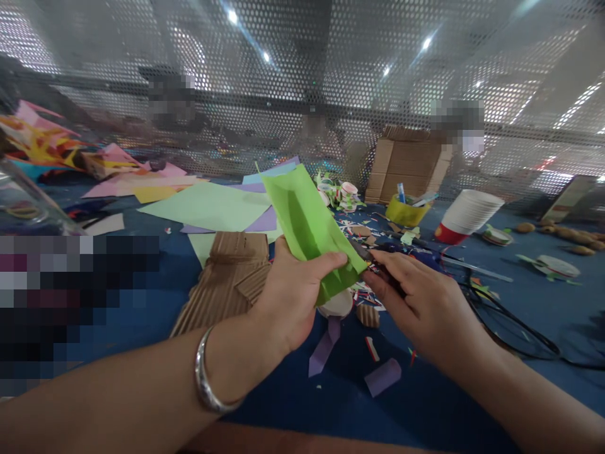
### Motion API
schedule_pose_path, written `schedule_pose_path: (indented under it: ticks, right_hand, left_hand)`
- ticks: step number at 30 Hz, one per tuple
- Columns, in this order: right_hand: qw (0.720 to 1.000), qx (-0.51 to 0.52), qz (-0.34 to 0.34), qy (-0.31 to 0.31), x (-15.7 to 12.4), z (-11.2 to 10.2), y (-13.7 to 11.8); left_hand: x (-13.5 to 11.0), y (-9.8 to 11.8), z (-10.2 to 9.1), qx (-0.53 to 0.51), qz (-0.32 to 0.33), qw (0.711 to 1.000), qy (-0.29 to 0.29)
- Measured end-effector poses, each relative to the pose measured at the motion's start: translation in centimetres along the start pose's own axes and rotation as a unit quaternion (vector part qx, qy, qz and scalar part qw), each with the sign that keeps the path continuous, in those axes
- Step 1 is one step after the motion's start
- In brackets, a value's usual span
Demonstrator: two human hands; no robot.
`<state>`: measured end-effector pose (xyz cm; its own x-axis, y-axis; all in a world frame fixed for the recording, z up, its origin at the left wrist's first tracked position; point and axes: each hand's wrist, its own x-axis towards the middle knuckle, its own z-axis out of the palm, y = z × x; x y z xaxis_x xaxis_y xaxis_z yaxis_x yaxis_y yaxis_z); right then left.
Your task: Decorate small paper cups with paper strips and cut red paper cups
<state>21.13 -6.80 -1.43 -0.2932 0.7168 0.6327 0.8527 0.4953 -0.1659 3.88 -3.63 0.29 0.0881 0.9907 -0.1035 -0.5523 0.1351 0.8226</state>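
Note:
A folded or curled sheet of bright green paper (307,214) is gripped in my left hand (288,293), the thumb pressing on its lower part. My right hand (420,302) is closed around a pair of scissors (361,250). Their dark blades meet the right edge of the green paper, and my fingers hide most of the handles. Below the paper, a round white piece (338,305) with a purple paper strip (325,353) lies on the blue table (283,403). A curled purple scrap (382,377) rests closer to me.
Corrugated cardboard (222,277) and pale green sheets (212,205) lie at left. Toward the back right stand a yellow holder (407,211), stacked paper cups (467,214) and a cardboard panel (404,164). Black cable (515,328) loops at right. Small paper scraps litter the middle.

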Motion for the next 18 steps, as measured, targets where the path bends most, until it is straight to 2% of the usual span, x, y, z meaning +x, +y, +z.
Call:
schedule_pose_path:
  ticks: [8,18]
  right_hand:
    - [1.000,-0.013,-0.012,0.023,-0.03,0.09,0.06]
    - [0.999,-0.024,-0.017,0.030,0.07,0.25,-0.20]
  left_hand:
    - [-0.26,-0.24,0.18,-0.002,-0.019,0.999,0.037]
    - [-0.33,-0.22,0.21,-0.005,-0.024,0.999,0.039]
